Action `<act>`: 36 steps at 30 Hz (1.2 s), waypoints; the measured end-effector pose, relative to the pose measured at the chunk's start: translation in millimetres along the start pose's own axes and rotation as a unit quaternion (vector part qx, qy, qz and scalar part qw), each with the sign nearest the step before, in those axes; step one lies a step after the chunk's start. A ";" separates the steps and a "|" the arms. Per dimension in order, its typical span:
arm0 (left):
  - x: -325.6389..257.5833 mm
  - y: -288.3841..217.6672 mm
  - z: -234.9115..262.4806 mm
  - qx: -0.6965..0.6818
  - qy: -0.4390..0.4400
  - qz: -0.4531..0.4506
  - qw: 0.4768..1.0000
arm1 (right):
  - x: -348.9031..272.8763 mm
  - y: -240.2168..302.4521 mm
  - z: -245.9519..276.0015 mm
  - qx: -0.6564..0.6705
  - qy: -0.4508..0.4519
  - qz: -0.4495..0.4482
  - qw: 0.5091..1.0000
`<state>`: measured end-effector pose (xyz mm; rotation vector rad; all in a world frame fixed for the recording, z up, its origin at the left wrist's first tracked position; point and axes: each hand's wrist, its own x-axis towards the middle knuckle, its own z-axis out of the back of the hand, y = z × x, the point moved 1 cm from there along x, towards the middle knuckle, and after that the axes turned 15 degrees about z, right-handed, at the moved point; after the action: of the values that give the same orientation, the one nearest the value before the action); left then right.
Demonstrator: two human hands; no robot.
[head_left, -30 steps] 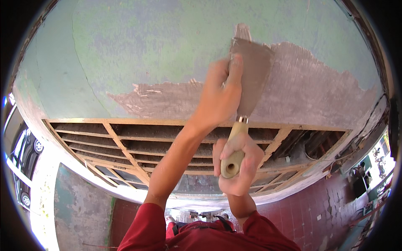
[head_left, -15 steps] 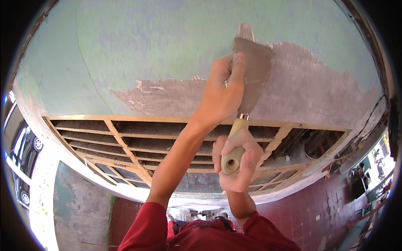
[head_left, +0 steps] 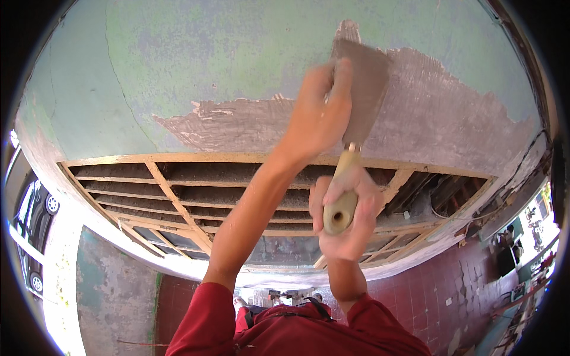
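Note:
A wide scraper [head_left: 369, 83] lies with its metal blade against the green painted wall [head_left: 208, 53]. My right hand [head_left: 350, 210] is wrapped round its pale handle, which has a hole in the end. Higher up, my left hand [head_left: 320, 110] pinches the left edge of the blade between thumb and fingers; its fingertips are partly hidden and blurred. Around the blade, a rough grey-brown patch [head_left: 439, 104] of bared wall runs left and right with a ragged paint edge. At the blade's top corner a small scraped streak [head_left: 348, 31] shows.
Below the wall sits a wooden frame [head_left: 157, 178] with slats and dark gaps. Red floor tiles [head_left: 409, 299] spread at lower right, beside assorted clutter. A dark car [head_left: 37, 225] stands outside at far left. A cable [head_left: 469, 218] hangs near the frame's right end.
Both hands and the scraper have shifted slightly up and to the right in the picture. The wall and frame also sit a little higher in view. Both grips are unchanged.

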<state>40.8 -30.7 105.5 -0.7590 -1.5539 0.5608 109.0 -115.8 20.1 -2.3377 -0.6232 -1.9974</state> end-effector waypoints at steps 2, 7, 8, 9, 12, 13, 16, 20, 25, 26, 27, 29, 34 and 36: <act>5.0 -10.6 -4.6 0.002 -0.048 0.024 0.999 | 12.7 -3.5 -3.6 0.019 -0.008 0.010 1.000; -5.6 -11.9 -2.4 0.002 -0.036 0.102 0.994 | 8.4 -1.3 -5.7 -0.052 0.011 0.006 0.999; -6.7 -12.4 -0.2 0.017 -0.021 0.117 0.993 | 6.9 1.6 -3.2 -0.051 0.015 0.003 0.999; -5.5 -14.7 0.4 0.015 -0.015 0.110 0.994 | 7.0 3.0 -3.0 -0.047 0.020 0.000 0.999; 7.7 -24.3 -4.0 -0.025 -0.011 0.045 0.999 | 22.2 -3.4 -9.4 -0.030 0.006 0.015 0.999; 7.5 -23.0 -3.9 -0.022 -0.008 0.053 0.998 | 21.0 -5.0 -7.9 -0.022 0.004 0.019 1.000; 2.1 -14.3 -0.3 -0.004 0.006 0.081 0.997 | 11.8 -6.4 -2.6 -0.007 0.001 0.026 1.000; 9.0 -16.4 -2.4 0.012 -0.024 0.058 0.998 | 20.1 -3.5 -6.5 -0.037 0.014 0.028 0.999; 7.2 -13.3 -0.5 0.008 0.002 0.032 0.999 | 15.9 -3.9 -6.0 -0.054 0.013 0.016 0.998; 2.3 -8.6 0.9 0.010 0.013 0.051 0.999 | 10.4 0.2 -3.4 -0.056 0.018 0.007 0.998; 2.0 -9.1 1.6 0.008 0.017 0.056 0.998 | 8.2 1.7 -2.8 -0.056 0.025 0.000 0.998; 5.3 -13.5 0.5 -0.003 0.017 0.052 0.998 | 14.3 0.9 -5.7 -0.038 0.012 0.009 0.999; 6.2 -7.8 -0.1 0.015 -0.022 0.031 0.999 | 9.8 -10.9 -3.1 0.006 0.005 0.020 1.000; -14.1 -6.1 6.6 0.036 0.013 0.118 0.992 | -8.5 -9.3 -2.9 -0.019 0.004 0.004 1.000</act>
<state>33.8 -44.7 99.8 -0.8973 -1.4212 0.7724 102.5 -110.5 10.3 -2.3468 -0.5803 -2.0324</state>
